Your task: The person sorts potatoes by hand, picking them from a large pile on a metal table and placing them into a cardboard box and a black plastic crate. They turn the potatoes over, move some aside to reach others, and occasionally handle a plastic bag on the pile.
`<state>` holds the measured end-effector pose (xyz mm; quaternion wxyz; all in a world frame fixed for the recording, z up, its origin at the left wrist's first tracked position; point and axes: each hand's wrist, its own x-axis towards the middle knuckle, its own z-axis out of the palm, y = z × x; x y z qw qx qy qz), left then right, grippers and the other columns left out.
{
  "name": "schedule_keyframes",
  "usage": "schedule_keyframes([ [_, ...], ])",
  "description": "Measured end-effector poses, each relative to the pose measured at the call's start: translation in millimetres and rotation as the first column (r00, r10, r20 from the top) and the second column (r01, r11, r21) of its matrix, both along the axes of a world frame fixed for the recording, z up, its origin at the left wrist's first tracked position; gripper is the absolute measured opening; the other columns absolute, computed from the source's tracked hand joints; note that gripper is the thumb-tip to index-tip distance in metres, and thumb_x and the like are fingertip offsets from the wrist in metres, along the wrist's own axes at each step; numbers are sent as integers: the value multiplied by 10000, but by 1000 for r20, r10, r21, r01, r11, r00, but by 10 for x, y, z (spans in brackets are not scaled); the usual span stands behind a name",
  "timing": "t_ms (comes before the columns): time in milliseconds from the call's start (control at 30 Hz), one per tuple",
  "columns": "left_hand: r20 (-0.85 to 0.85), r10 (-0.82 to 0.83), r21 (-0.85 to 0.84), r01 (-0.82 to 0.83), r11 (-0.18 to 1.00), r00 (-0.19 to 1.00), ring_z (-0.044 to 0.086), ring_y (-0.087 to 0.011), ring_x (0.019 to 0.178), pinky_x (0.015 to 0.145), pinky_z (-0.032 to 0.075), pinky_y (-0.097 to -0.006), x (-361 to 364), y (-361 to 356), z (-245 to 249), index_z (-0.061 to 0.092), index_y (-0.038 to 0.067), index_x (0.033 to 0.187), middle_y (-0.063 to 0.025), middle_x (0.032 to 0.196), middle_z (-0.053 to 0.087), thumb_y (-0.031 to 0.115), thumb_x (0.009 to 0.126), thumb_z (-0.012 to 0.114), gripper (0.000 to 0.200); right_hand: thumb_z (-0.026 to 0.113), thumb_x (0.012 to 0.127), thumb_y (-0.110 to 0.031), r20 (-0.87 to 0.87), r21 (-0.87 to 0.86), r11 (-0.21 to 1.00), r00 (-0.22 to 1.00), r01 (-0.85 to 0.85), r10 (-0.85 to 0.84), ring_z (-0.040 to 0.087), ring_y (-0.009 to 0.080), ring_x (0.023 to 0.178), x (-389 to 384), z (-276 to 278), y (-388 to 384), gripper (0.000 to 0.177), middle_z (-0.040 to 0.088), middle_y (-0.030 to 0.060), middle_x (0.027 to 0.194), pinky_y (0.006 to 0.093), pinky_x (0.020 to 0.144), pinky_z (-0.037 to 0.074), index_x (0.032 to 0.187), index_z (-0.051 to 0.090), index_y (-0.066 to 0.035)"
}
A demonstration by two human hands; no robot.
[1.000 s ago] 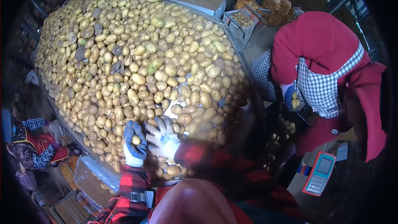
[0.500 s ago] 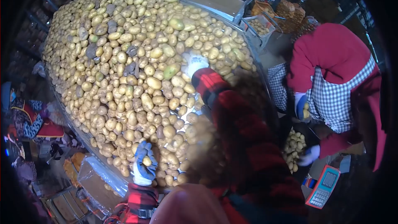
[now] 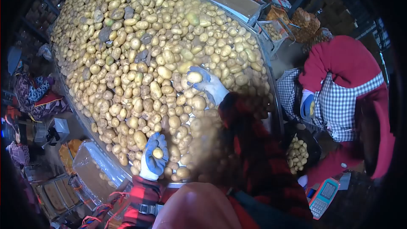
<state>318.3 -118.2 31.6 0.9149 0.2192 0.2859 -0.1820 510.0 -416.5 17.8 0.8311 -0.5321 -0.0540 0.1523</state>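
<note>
A broad heap of yellow potatoes (image 3: 123, 68) covers the table before me, some of them greenish or dark. My right hand (image 3: 212, 88), in a blue and white glove, is over the middle of the heap with its fingers closed around an oval potato (image 3: 194, 77). Near the table's front edge, my left hand (image 3: 151, 163) wears a matching glove. A small potato (image 3: 157, 153) sits in its curled fingers. Loose potatoes lie close around both hands.
On the right a bent-over person (image 3: 343, 68) in red holds a potato beside a dark container of potatoes (image 3: 298, 152). A teal and orange scale (image 3: 324, 197) stands below. Plastic-lined boxes (image 3: 231, 1) line the table's far right; another person (image 3: 34, 91) is at left.
My right hand has drawn back toward me from the heap, and a potato now shows in its fingers. The left hand stays near the front edge with its small potato. The view has shifted slightly.
</note>
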Motion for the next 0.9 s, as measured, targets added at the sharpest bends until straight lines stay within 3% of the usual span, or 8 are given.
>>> schedule_keyframes([
  [233,88,-1,-145,14,989,996,610,-204,1226,992,548,-367,-107,75,97,518,92,1424,-70,1342,615,173,1078,453,362,664,962,-67,-144,506,857,970,-97,195,622,325,1221,-620,-15,254,581,579,177,1399,413,1031,523,1489,424,-17],
  [300,117,-5,-95,17,995,993,620,-213,1216,978,557,-368,-193,66,158,512,86,1434,-81,1353,616,168,1077,447,371,656,976,-89,-305,751,658,850,-62,429,631,339,1202,-810,-57,326,563,590,174,1383,415,1025,531,1483,425,-7],
  [500,77,34,-151,-22,988,996,552,-263,1315,1019,519,-409,-407,75,317,472,89,1474,-138,1488,522,261,1052,517,458,655,939,-15,-193,269,962,976,-42,97,630,222,1179,-1556,563,691,568,614,129,1360,361,1057,502,1475,466,-22],
  [567,110,-53,-273,82,959,992,511,-256,1356,1070,474,-408,-464,62,305,463,87,1473,-120,1515,497,289,1036,544,487,587,898,86,126,-355,935,990,-12,60,575,209,1270,-1799,701,814,636,597,116,1394,331,1100,452,1504,446,-41],
  [633,278,-143,-183,198,963,950,484,-228,1377,1115,433,-371,-555,-19,147,458,81,1467,-99,1500,506,243,1044,530,458,488,867,94,163,-328,942,979,-67,126,484,207,1360,-2092,711,914,697,545,117,1456,333,1164,363,1544,400,-47],
  [700,438,-533,681,120,722,724,472,-221,1384,1128,435,-356,-643,-52,-29,411,74,1497,-59,1518,477,134,1055,485,453,477,859,69,-24,-325,922,977,-210,213,450,242,1409,-2326,950,929,708,491,139,1512,376,1177,354,1551,353,-16],
  [767,501,-264,47,279,959,824,483,-235,1376,1060,501,-358,-728,-59,13,410,106,1512,-51,1528,464,160,1070,486,452,488,871,59,32,-316,940,989,-128,145,445,242,1412,-2517,760,927,709,467,139,1529,380,1169,365,1559,335,-16],
  [900,294,-169,-75,199,977,941,519,-269,1347,982,549,-367,-840,-132,298,422,179,1517,-47,1499,488,244,1074,520,459,563,919,-11,-206,-92,989,969,117,-134,454,249,1407,-2982,818,851,707,425,136,1554,391,1134,407,1575,298,-32],
])
